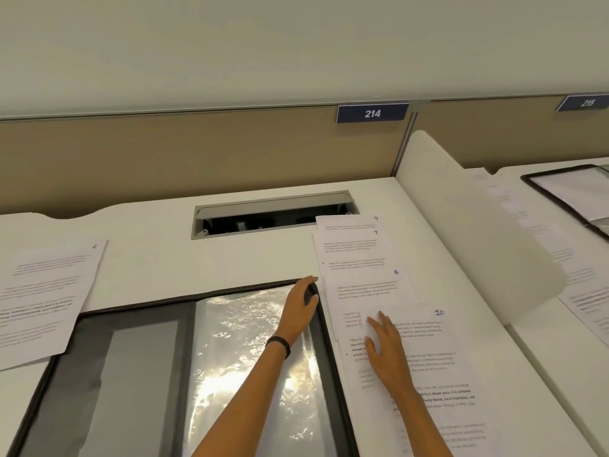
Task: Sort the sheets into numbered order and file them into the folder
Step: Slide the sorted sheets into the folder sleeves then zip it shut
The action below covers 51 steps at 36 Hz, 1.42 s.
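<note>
The left hand (301, 305) lies on the far right corner of the open folder (131, 374), fingers relaxed and lightly bent over its dark edge, pressing there rather than clearly pinching anything; a dark band (280, 345) circles that wrist. The right hand (385, 347) rests flat, fingers straight and slightly spread, on the sheet marked 10 (428, 328), holding nothing. That sheet tops a loose, overlapping run of pages on the worktop (197, 258) just beside the folder's right edge: the sheet marked 8 (365, 288) behind it, then the sheet marked 7 (349, 249), then the sheet marked 9 (346, 222) farthest back, its corner reaching the open cable hatch (273, 214). The folder lies spread open in front of the person, a shiny clear sleeve (247, 341) on its right half. The sheet marked 6 (43, 291) lies apart on the left, its near corner overlapping the folder's left edge.
</note>
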{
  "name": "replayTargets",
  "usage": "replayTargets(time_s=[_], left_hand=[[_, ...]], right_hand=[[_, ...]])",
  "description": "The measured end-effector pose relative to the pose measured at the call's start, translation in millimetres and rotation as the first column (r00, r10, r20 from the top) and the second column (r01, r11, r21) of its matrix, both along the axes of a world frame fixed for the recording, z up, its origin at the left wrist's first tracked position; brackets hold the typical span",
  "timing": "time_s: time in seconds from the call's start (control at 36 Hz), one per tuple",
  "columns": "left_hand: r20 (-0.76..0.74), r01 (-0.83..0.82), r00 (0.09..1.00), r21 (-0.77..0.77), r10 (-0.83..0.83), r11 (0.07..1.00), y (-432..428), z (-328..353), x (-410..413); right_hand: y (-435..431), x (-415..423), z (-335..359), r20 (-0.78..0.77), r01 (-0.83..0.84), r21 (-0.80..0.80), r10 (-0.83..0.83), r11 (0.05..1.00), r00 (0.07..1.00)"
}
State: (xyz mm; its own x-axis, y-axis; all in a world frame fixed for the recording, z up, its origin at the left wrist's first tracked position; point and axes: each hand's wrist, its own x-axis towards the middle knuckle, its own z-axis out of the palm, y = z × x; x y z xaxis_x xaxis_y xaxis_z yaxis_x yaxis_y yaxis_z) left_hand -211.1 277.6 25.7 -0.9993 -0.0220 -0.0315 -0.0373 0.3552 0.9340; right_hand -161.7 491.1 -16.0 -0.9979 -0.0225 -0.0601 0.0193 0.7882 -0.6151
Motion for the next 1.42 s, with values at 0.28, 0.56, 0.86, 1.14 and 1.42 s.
replayTargets(time_s=[0.28, 0.56, 0.86, 1.14, 1.42], left_hand=[[0.105, 0.006, 0.994, -0.204, 0.016, 0.979, 10.6, -15.3, -32.6], [0.095, 0.025, 0.995, -0.473, 0.022, 0.881, 28.2, -28.4, -46.6], [0.143, -0.202, 0.964, -0.169, 0.227, 0.965, 38.0, -31.2, -64.9], [0.105, -0.434, 0.896, -0.004, 0.432, 0.901, 48.2, -18.0, -58.5], [0.059, -0.511, 0.853, -0.107, 0.519, 0.853, 52.1, -22.0, -65.6]], right_hand=[[5.0, 1.4, -11.9, -0.115, -0.065, 0.138, 0.081, 0.988, 0.99], [4.7, 3.7, -13.7, -0.092, -0.057, 0.163, 0.073, 0.985, 0.993], [5.5, 4.0, -15.2, -0.105, -0.053, 0.14, 0.068, 0.989, 0.992], [5.1, 4.6, -13.9, -0.1, -0.059, 0.128, 0.072, 0.99, 0.992], [5.3, 2.9, -16.8, -0.109, -0.048, 0.137, 0.063, 0.989, 0.992]])
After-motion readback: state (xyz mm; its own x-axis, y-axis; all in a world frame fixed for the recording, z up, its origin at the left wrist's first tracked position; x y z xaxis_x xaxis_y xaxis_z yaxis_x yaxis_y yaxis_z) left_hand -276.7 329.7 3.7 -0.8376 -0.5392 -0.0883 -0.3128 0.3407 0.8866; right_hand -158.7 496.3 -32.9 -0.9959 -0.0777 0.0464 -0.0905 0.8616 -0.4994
